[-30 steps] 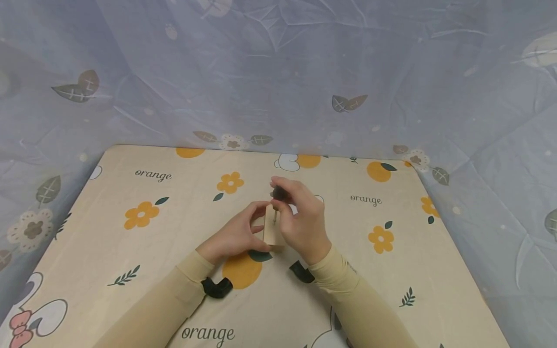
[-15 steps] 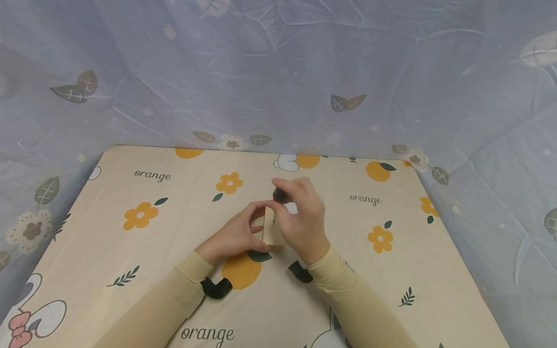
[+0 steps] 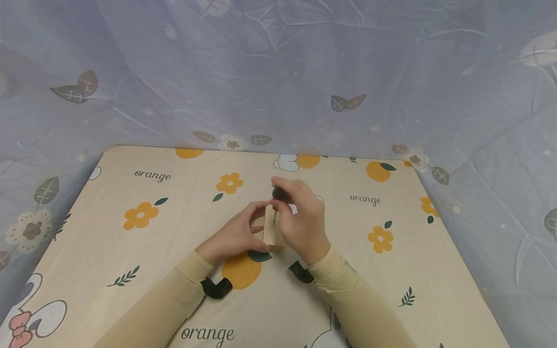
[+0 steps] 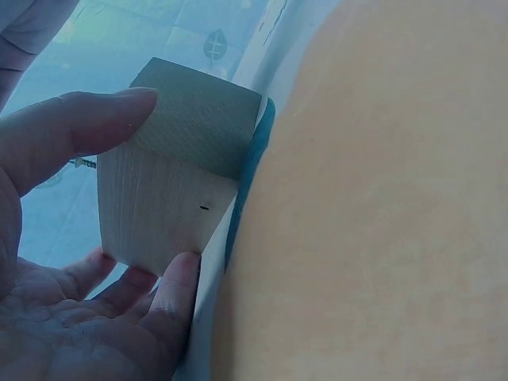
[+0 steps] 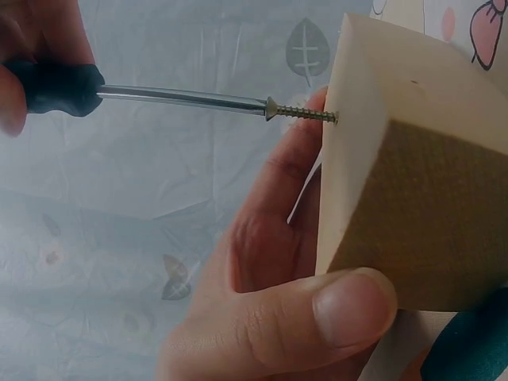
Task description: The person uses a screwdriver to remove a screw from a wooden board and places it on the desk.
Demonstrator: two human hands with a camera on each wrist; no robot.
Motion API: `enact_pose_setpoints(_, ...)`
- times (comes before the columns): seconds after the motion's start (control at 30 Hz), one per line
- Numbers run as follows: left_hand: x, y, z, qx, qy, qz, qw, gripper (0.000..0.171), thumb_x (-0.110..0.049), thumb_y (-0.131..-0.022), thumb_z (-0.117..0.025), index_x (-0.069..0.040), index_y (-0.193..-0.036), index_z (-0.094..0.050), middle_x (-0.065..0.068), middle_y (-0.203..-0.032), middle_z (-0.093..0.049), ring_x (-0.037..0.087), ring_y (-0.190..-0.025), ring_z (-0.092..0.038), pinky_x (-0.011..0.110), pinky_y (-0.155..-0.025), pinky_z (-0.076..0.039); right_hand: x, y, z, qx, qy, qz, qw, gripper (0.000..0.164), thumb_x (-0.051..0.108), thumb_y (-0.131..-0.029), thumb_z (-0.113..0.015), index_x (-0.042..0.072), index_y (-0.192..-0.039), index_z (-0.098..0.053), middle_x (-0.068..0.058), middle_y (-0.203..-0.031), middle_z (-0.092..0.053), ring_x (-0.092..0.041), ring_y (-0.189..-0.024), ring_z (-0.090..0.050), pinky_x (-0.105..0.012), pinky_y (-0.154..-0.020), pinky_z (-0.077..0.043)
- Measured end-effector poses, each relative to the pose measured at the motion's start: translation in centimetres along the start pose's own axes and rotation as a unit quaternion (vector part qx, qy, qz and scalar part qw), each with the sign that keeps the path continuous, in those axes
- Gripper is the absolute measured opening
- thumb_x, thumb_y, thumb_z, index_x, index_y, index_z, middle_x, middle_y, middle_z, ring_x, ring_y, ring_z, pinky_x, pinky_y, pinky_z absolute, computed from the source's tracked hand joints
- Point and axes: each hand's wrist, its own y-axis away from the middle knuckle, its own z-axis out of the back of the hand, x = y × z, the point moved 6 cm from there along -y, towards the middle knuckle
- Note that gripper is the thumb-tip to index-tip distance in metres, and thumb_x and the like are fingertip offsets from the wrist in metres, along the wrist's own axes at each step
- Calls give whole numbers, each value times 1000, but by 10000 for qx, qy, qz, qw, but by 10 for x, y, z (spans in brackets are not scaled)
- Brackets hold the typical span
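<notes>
A pale wooden block (image 3: 272,234) rests on the printed tablecloth. My left hand (image 3: 237,233) grips it from the left, thumb on the near end and fingers on the far part. In the right wrist view a screw (image 5: 302,113) stands with its tip in the block's top face, most of its thread showing. My right hand (image 3: 304,220) pinches the dark handle of a screwdriver (image 5: 182,97) between thumb and fingers. The screwdriver's tip meets the screw head, shaft and screw roughly in line. In the left wrist view a small dark hole (image 4: 204,208) marks one side of the block.
The tablecloth (image 3: 174,270) bears orange flowers, leaves and lettering. Behind and at both sides hangs a grey-blue curtain (image 3: 278,96). Black curved pieces (image 3: 216,288) sit at both wrists.
My right hand's fingers shift around the screwdriver handle, curling then returning to nearly the same pose. The left hand and block hold still.
</notes>
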Motion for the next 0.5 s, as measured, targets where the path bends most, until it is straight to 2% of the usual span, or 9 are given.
enact_pose_setpoints(0.27,-1,0,0,8,9,-16,10000,108,1,-77,-91,-14,-165,-30,9,-170,-40,30,-154,-50,40,-121,-52,0,-1,-3,276,-128,-63,9995,40,-12,-94,-70,0,-132,-68,-15,-116,-76,-22,-92,-74,-30,-85,-69)
enact_pose_setpoints(0.37,-1,0,0,-20,-65,-6,10000,107,0,-77,-92,-16,-164,-32,7,-170,-40,28,-156,-48,41,-121,-51,-3,-1,-4,334,-142,-98,9993,42,-7,-93,-75,0,-134,-66,-15,-116,-72,-22,-94,-70,-33,-83,-70)
enact_pose_setpoints(0.5,0,-1,0,-68,-176,72,9998,101,-4,-77,-93,-19,-160,-36,3,-170,-39,24,-158,-43,40,-122,-50,-5,0,-4,248,-91,-141,9996,53,2,-86,-88,2,-135,-66,-17,-117,-63,-23,-95,-66,-36,-78,-67)
